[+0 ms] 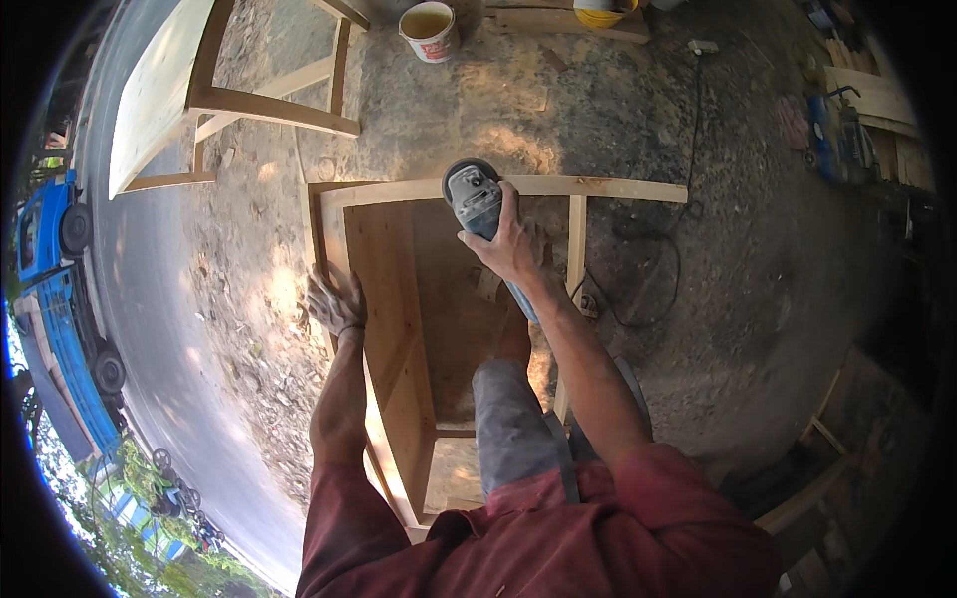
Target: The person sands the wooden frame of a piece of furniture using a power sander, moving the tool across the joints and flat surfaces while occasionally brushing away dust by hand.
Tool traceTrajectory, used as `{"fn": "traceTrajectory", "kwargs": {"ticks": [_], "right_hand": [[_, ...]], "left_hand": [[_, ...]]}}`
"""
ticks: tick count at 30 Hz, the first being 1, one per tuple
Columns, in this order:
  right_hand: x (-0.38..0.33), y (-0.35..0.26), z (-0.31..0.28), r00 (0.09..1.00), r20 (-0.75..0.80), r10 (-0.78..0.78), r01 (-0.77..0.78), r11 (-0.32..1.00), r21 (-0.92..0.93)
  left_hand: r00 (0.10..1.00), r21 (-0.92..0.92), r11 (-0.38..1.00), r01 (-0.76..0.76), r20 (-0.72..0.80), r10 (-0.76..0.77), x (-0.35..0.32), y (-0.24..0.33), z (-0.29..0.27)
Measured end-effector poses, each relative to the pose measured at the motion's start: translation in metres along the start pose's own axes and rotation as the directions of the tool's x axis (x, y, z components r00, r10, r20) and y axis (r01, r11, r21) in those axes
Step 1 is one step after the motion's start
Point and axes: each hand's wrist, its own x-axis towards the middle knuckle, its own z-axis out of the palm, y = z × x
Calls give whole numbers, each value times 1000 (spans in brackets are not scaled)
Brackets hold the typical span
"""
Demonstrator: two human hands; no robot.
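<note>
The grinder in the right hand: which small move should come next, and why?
Probably lower the grinder onto the frame's top rail. The right hand holds it with its head right at that rail, while the left hand already braces the wooden frame's side board, so the work seems steadied.

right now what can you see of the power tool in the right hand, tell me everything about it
The angle grinder is a handheld power tool with a grey-blue plastic-looking body and a round dark guard at its head. It points away from the person, head down at the top rail of the pale wooden cabinet frame. The right hand wraps its body from above in a closed grip; the rear end pokes out below the wrist. The disc itself is hidden, so contact with the wood cannot be confirmed. The left hand lies flat on the frame's left side panel.
</note>
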Motion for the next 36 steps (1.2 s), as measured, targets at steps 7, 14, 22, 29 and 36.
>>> {"fn": "traceTrajectory", "kwargs": {"ticks": [7,14,22,29,36], "right_hand": [[4,32,-18,994,-107,-33,37,998,43],[-24,145,-122,920,-275,280,-249,958,141],[-16,150,-122,940,-196,278,-287,958,-19],[-9,-42,-15,1000,11,4,-4,996,-88],[18,-116,66,944,119,-308,324,932,-160]], "left_hand": [[996,-48,997,53,76,-50,2,6,-14],[1000,-35,999,-9,-2,9,-1,4,-11],[998,-132,991,-37,-51,31,2,-4,-14],[996,-231,971,-59,-77,43,-4,-7,-19],[990,-713,691,114,23,-140,-24,28,-67]]}}
